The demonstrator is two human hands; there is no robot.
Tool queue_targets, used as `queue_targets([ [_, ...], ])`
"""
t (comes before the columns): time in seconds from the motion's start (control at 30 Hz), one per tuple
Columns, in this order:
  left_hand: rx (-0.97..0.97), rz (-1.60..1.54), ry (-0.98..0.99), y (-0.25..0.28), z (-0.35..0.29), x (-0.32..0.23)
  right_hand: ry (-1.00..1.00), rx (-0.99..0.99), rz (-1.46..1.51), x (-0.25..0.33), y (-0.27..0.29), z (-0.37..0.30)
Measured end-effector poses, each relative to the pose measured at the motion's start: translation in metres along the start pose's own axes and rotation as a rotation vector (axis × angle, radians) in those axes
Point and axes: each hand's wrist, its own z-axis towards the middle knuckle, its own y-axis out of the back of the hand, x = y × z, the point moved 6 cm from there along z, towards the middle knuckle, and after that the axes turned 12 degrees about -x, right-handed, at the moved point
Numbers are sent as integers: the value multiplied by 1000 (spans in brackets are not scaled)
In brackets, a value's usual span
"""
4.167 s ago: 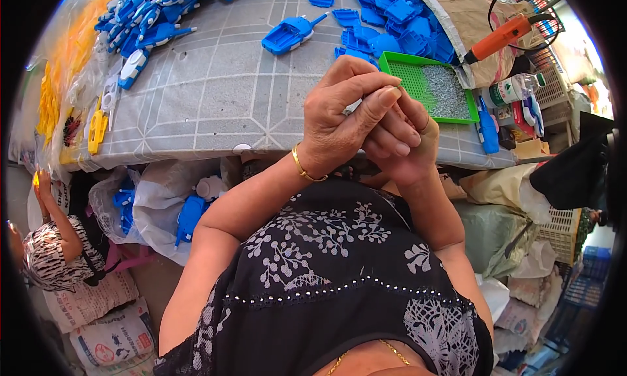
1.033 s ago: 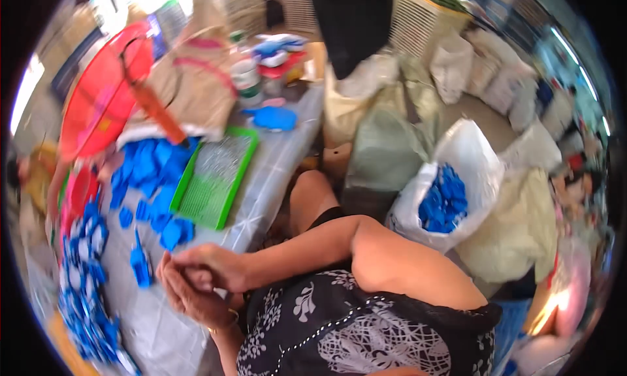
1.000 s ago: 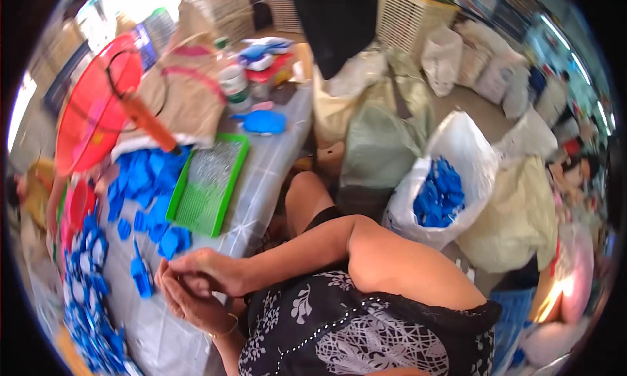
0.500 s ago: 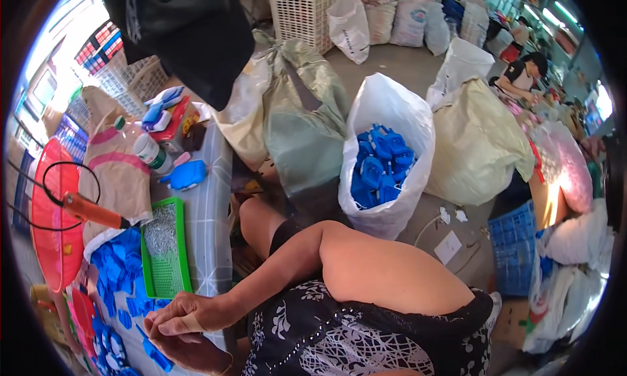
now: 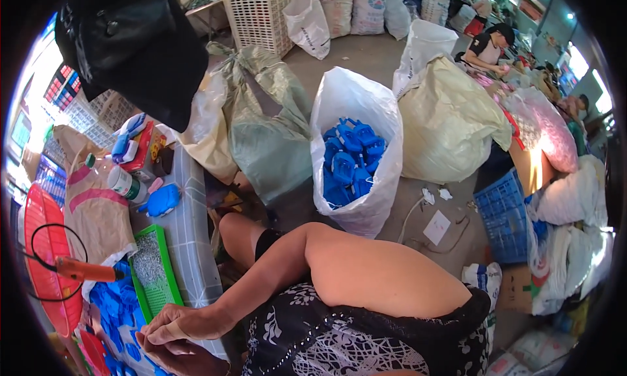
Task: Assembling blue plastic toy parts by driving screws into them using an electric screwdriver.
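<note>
At the lower left, above the edge of a table with a grey checked cover (image 5: 189, 213), my two hands meet. My right hand (image 5: 191, 325) is closed, thumb against fingers. Just below it, my left hand (image 5: 189, 359) is curled up against its fingertips. Whatever they grip is hidden or too small to make out. Beside them lies a green plastic tray (image 5: 171, 271) with many small metal pieces. Loose blue plastic parts (image 5: 116, 311) are piled left of the tray. An orange power screwdriver (image 5: 85, 269) with a black cord hangs over the pile.
Beyond my right arm stands an open white sack (image 5: 385, 193) holding blue plastic cases (image 5: 349, 167). Full sacks (image 5: 450, 128) and a blue crate (image 5: 503, 219) stand to the right. A bottle (image 5: 127, 183) and a blue case (image 5: 162, 200) sit on the table. Another person (image 5: 486, 53) works far right.
The whole view has swung, so the sacks sit further left and the table things lower. My hands stay together beside the tray, a little lower in view.
</note>
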Motion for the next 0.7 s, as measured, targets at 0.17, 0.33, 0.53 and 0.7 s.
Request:
queue_targets([
  [0.17,57,-308,260,-5,3,28,-16,-37,3,4,6,3],
  [0.33,82,-163,207,-4,4,43,-62,-79,21,-2,11,6],
  [0.53,49,83,-56,-3,2,30,-132,-102,83,0,8,4],
  [0.7,-20,292,-431,-10,-4,-14,43,-9,32,22,-5,-9],
])
